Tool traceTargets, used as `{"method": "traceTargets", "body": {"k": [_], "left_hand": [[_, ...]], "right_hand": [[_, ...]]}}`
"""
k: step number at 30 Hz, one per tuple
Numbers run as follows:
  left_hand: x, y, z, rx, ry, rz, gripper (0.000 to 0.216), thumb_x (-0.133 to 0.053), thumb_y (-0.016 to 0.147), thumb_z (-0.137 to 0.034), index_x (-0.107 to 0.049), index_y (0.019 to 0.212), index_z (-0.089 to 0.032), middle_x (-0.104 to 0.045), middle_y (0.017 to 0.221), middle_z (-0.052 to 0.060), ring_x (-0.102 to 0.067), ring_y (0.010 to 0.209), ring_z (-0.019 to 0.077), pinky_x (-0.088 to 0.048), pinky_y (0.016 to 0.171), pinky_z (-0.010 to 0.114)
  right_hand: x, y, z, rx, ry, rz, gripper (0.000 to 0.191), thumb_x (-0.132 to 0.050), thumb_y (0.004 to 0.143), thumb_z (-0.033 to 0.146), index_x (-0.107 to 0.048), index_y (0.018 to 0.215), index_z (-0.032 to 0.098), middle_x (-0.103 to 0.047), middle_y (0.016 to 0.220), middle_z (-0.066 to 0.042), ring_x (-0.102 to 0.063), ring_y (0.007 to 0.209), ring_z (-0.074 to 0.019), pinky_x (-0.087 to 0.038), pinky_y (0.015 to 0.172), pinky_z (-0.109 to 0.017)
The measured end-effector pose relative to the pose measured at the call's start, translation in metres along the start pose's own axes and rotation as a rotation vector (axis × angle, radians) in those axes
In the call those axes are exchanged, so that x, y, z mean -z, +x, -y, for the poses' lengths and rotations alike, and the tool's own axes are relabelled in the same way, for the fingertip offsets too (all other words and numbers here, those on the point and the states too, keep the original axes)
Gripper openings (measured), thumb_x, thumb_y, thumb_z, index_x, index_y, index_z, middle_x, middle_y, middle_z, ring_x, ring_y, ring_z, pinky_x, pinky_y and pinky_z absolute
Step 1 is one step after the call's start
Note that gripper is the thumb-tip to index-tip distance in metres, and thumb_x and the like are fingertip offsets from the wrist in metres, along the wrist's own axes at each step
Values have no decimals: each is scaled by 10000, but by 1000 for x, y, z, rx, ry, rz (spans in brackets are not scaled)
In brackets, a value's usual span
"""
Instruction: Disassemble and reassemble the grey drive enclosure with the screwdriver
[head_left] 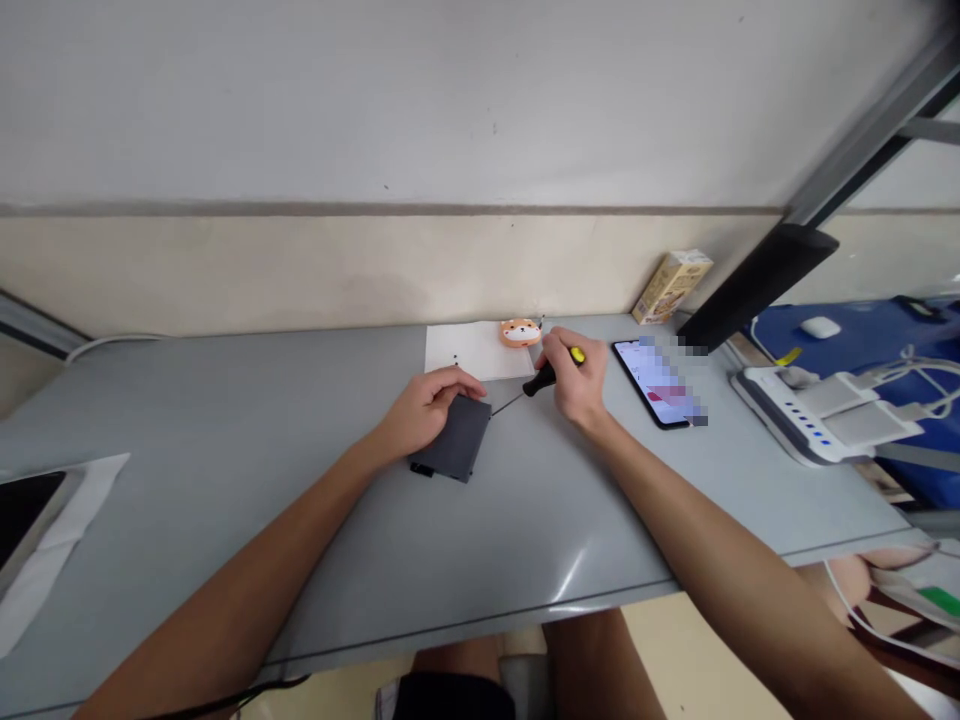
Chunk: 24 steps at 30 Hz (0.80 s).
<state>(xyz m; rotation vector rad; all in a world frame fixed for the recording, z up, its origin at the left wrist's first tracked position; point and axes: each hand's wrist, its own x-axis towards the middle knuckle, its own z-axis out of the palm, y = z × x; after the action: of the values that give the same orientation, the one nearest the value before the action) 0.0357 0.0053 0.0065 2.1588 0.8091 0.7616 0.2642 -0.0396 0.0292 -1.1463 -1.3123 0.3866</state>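
Right hand (574, 380) grips screwdriver (540, 379).

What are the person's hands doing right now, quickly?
Left hand: closed, holding a flat dark box steady on the table.
Right hand: closed, gripping a small screwdriver by its black handle.

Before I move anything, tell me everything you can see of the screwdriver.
The screwdriver has a black grip, glossy like plastic, with a yellow end, and a thin dark shaft. The right hand wraps the grip, leaving the yellow end showing beyond the fingers. It is held low and tilted above the grey desk, its shaft slanting down-left to the edge of the dark flat case. The tip reaches that edge, but whether it touches cannot be told.
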Motion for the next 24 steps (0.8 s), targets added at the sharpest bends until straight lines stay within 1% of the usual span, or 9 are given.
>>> {"method": "traceTargets", "body": {"k": [2,3,8,13,18,21,24], "left_hand": [[-2,0,-1,-16,24,-9,323,-406,987,-177,-725,959,-220,-758,1006,37,-707,938,168,-572,859,318],[-2,0,-1,-12,32,-13,321,-409,981,-168,-724,950,-221,-757,1005,31,-703,940,164,-566,873,319],[-5,0,-2,-12,42,-35,276,-453,960,-157,-721,935,-216,-753,990,27,-691,924,162,-553,858,316],[-5,0,-4,-13,37,-34,261,-469,946,-144,-722,926,-204,-752,989,33,-685,914,158,-545,837,304],[-5,0,-8,27,30,-40,268,-462,928,-120,-716,900,-202,-751,979,23,-683,918,154,-531,848,294],[-6,0,-8,38,29,-52,270,-461,920,-109,-713,891,-204,-747,967,17,-677,919,151,-521,852,293],[-6,0,-8,15,39,-63,271,-464,906,-92,-707,882,-207,-739,953,11,-669,910,149,-515,852,295]], "right_hand": [[0,0,0,-3,16,6,377,-514,881,234,-543,507,191,-458,498,31,-422,510,-106,-309,524,-273],[1,1,0,-5,26,4,375,-514,874,220,-534,501,191,-457,496,31,-421,509,-106,-308,522,-273],[1,2,1,-17,50,-35,358,-516,865,197,-536,507,194,-463,510,29,-433,522,-110,-316,523,-274],[1,0,2,5,33,40,367,-511,869,192,-543,503,190,-462,502,28,-421,512,-103,-305,526,-280],[-1,-1,6,-8,153,21,372,-500,839,173,-511,468,195,-443,492,14,-404,527,-113,-287,540,-297],[-6,-7,13,-20,216,116,400,-505,862,211,-517,462,199,-442,488,9,-397,526,-119,-283,548,-310],[-11,-16,20,-20,224,223,403,-516,888,238,-555,489,198,-485,510,8,-426,536,-119,-297,555,-310]]}}
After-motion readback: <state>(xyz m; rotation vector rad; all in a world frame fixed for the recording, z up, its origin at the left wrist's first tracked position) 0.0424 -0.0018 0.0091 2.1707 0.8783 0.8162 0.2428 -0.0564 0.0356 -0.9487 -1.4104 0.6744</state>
